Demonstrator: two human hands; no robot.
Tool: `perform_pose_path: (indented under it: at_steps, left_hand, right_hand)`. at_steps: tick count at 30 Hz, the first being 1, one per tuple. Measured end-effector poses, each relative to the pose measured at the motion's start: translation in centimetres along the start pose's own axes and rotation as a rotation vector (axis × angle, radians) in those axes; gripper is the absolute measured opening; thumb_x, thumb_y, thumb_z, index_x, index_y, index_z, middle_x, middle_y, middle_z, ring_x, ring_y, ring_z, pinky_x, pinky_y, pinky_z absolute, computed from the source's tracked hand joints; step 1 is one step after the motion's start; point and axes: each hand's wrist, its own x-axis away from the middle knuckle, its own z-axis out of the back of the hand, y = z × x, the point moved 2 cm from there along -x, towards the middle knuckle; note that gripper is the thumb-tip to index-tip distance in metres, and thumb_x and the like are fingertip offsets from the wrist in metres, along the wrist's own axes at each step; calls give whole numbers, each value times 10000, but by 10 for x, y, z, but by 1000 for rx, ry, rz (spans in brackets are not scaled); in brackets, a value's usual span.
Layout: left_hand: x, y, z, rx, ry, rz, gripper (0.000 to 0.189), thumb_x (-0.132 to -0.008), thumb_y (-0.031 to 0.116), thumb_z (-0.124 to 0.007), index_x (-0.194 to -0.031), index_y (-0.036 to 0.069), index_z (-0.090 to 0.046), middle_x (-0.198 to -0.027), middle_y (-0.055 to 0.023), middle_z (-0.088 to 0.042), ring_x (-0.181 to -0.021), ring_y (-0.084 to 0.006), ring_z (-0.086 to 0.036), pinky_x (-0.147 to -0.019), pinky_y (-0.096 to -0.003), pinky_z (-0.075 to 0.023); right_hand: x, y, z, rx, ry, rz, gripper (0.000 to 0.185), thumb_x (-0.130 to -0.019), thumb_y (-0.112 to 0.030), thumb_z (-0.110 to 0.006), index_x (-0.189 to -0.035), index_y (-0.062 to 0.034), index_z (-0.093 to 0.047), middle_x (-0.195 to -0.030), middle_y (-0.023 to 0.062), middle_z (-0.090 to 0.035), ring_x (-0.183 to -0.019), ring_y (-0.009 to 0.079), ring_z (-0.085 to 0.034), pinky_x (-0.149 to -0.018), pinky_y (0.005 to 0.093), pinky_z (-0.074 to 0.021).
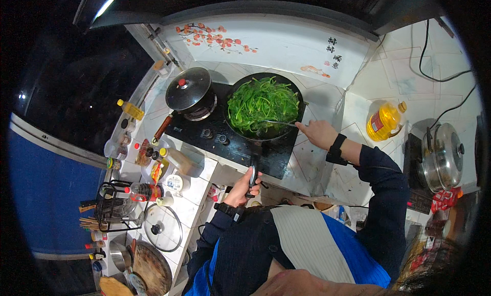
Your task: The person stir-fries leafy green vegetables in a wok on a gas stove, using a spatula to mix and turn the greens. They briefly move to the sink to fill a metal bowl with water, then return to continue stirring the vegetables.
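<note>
A black wok (264, 138) full of leafy greens (264, 104) with long stems sits on the right burner of a black gas stove (230, 148). My left hand (242, 188) is closed around the wok's handle (252, 177), below the pan. From the right, my right hand (316, 134) grips the end of a metal utensil (282, 123), whose working end lies among the greens; its exact shape is hidden. On the left burner stands a lidded pot (190, 91) with a wooden handle (163, 128).
Bottles and jars (180, 160) crowd the left counter, near a glass lid (163, 227), a black rack (119, 208) and a round wooden chopping board (153, 269). At right stand an oil jug (383, 121) and a steel lidded pot (441, 158).
</note>
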Motion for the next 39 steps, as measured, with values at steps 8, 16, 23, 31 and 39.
perform_pose_path:
  at_steps: [8,16,23,31,39]
  left_hand:
    - [1,2,-3,-8,9,6,441,-940,463,-423,-1032,36,-483,-716,4,-414,-538,-74,-342,-444,-205,-273]
    - [4,3,-10,-7,14,-2,396,-952,440,-405,-1027,59,-479,-712,18,-402,-526,-52,-301,-424,-179,-236]
    - [4,3,-11,-14,42,-7,394,-958,431,-395,-1026,52,-476,-706,19,-398,-529,-58,-303,-424,-184,-241]
    - [5,5,-8,-49,-42,-30,437,-948,459,-400,-1032,40,-488,-724,-2,-426,-547,-78,-364,-452,-215,-284]
    - [5,3,5,-109,4,-95,554,-943,516,-338,-1115,14,-494,-837,-47,-534,-685,-121,-507,-586,-240,-425]
  right_hand:
    - [5,-3,63,82,103,35,273,-885,-155,-453,-1129,-156,-574,-733,126,-553,-615,280,-590,-512,399,-465]
    - [-56,5,32,110,278,-60,199,-864,-175,-486,-1013,-120,-605,-709,104,-553,-618,263,-599,-501,385,-469]
    - [-42,35,44,262,125,-74,278,-839,-155,-486,-1092,-142,-600,-717,99,-553,-628,256,-594,-517,383,-461]
    - [0,37,64,177,214,-90,210,-907,-201,-460,-961,-152,-657,-678,106,-576,-626,277,-603,-514,404,-461]
    - [35,24,32,14,41,-79,309,-885,-186,-449,-1150,-237,-600,-645,109,-558,-589,296,-589,-522,412,-469]
